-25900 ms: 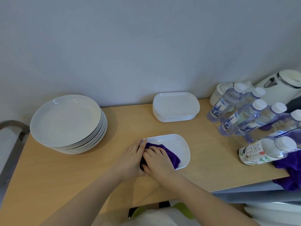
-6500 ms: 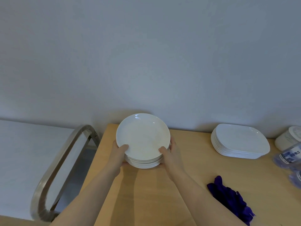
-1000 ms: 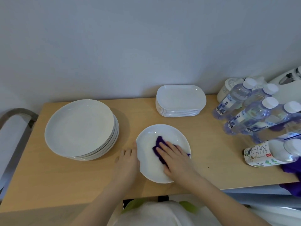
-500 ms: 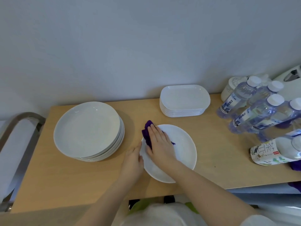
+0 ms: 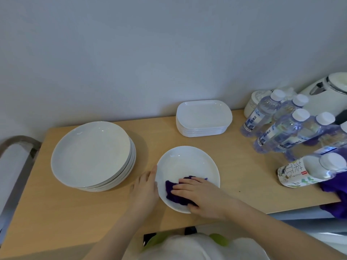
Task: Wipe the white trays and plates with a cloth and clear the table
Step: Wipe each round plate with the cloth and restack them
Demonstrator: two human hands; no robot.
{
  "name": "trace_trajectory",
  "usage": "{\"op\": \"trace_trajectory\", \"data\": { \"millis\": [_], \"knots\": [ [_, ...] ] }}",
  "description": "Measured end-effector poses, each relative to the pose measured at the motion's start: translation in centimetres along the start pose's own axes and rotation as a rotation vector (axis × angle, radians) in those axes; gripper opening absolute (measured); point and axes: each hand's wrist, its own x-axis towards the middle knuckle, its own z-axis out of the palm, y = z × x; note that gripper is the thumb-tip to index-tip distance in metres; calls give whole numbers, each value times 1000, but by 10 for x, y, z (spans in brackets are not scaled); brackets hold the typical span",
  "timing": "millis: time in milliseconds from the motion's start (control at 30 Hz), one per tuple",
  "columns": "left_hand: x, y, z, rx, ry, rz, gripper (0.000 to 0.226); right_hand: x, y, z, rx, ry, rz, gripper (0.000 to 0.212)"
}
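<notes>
1. While pressed flat under the right hand (image 5: pixel 203 194), purple cloth (image 5: pixel 175 192) sits bunched at about 7 o'clock inside the single round plate (image 5: pixel 187 166); fingers straight, laid over the cloth, not curled round it.
2. Left hand (image 5: pixel 145 188) at the plate's 9 o'clock edge, fingers relaxed and extended, thumb touching the rim; bracing, not gripping.
3. Plate lying flat on the wooden table (image 5: pixel 75 212), near the front edge, at 4 o'clock from the stack of round plates (image 5: pixel 92 154) and at 6 o'clock from the stack of white trays (image 5: pixel 203 118).
4. Handling, judged: plate glazed, stiff, likely ceramic; smooth and apt to skate on bare wood under a sideways wipe, hence the brace. Breakable if slid off the near edge.
5. Best hold for lifting: opposite rim points, 3 and 9 o'clock, thumbs on top. Stack looks heavy; better moved with both hands from beneath.
6. Cloth soft, light, compressible; grips the glaze only under downward pressure. Could ride over the rim if pushed too far.
7. Water bottles (image 5: pixel 277 126) crowd 2 to 3 o'clock, well apart from the plate; toppled bottle (image 5: pixel 308 171) at 3 o'clock, kettle (image 5: pixel 330 94) behind.
</notes>
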Motion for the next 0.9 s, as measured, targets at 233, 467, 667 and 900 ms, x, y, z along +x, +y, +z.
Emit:
{"op": "trace_trajectory", "data": {
  "millis": [233,467,667,900],
  "knots": [
    [5,11,5,-43,40,-9,61,-13,30,-8,-218,91,376,60],
    [12,9,6,-229,36,-53,61,36,24,3,-138,223,667,62],
    [9,10,0,-290,25,-22,53,86,-6,4,179,343,450,62],
    [2,11,-6,-431,-24,16,57,67,-24,12,252,267,295,64]
  ]
}}
